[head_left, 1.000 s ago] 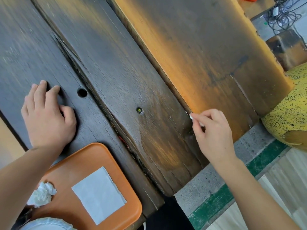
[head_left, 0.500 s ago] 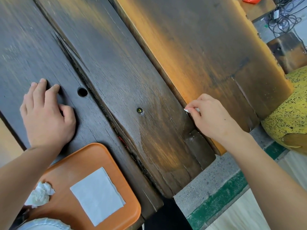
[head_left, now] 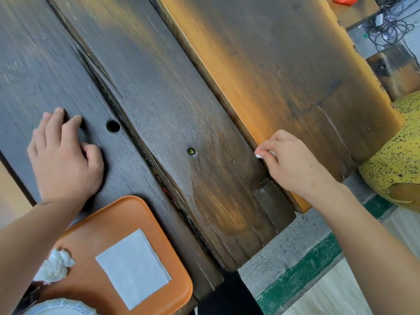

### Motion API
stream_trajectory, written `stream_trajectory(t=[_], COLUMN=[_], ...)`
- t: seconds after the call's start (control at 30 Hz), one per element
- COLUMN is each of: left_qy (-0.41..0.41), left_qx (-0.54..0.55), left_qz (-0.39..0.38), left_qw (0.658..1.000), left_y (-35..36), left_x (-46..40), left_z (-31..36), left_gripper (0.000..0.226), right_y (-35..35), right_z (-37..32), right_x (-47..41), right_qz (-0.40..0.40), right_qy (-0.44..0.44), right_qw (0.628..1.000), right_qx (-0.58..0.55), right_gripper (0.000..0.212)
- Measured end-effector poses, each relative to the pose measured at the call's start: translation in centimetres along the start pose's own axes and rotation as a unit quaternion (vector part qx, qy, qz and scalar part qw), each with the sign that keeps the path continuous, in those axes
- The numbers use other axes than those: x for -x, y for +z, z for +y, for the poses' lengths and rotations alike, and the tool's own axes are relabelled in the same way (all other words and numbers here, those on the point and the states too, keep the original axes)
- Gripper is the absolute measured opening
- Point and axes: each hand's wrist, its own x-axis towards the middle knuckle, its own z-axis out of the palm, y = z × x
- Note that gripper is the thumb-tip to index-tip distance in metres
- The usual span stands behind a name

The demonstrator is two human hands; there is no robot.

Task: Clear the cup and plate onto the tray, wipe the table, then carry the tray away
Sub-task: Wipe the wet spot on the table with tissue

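Where the dark brown plank table [head_left: 159,92] fills most of the view, its boards run diagonally, rough-grained, with a cracked seam, a round hole [head_left: 113,125] and a small metal screw head [head_left: 191,151]. Right plank fades to orange along its worn edge. Beyond the table end: speckled grey concrete floor [head_left: 284,253] with a green painted stripe [head_left: 302,271], a yellow black-speckled rounded seat [head_left: 395,160], tangled black cables [head_left: 388,26] top right. Left hand [head_left: 66,160] rests palm-down on the left plank, fingers bent, holding nothing. Right hand [head_left: 293,160] pinches a small white tissue scrap [head_left: 259,155] at the seam by the orange edge. Orange rounded plastic tray [head_left: 163,253] sits at the near table edge, carrying a flat white square napkin [head_left: 133,268] and a crumpled white tissue ball [head_left: 54,267]. White plate rim [head_left: 59,308] shows at the tray's near end, mostly cut off. Cup can't be made out.
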Motion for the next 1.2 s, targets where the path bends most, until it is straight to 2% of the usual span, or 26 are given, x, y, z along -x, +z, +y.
stream_trajectory(t=[0.47, 0.7, 0.83, 1.03, 1.2], left_qy=[-0.002, -0.008, 0.002, -0.001, 0.0], left_qx=[0.017, 0.019, 0.003, 0.011, 0.014], left_qz=[-0.002, 0.003, 0.009, 0.01, 0.011], left_qw=[1.0, 1.0, 1.0, 1.0, 1.0], left_y=[0.6, 0.5, 0.3, 0.9, 1.1], left_x=[-0.1, 0.0, 0.1, 0.1, 0.0], left_z=[-0.9, -0.6, -0.4, -1.2, -1.3], left_gripper=[0.053, 0.055, 0.055, 0.053, 0.053], right_y=[0.0, 0.1, 2.1, 3.1, 2.6], right_z=[-0.1, -1.4, -1.5, -0.2, 0.5], right_x=[1.8, 2.4, 2.3, 4.1, 5.2], right_qz=[-0.004, 0.154, 0.145, 0.143, 0.107], right_qy=[0.008, -0.025, 0.0, -0.022, -0.026], right_qw=[1.0, 0.987, 0.989, 0.989, 0.991], right_qx=[0.019, -0.049, -0.019, 0.022, 0.069], right_gripper=[0.022, 0.019, 0.018, 0.016, 0.016])
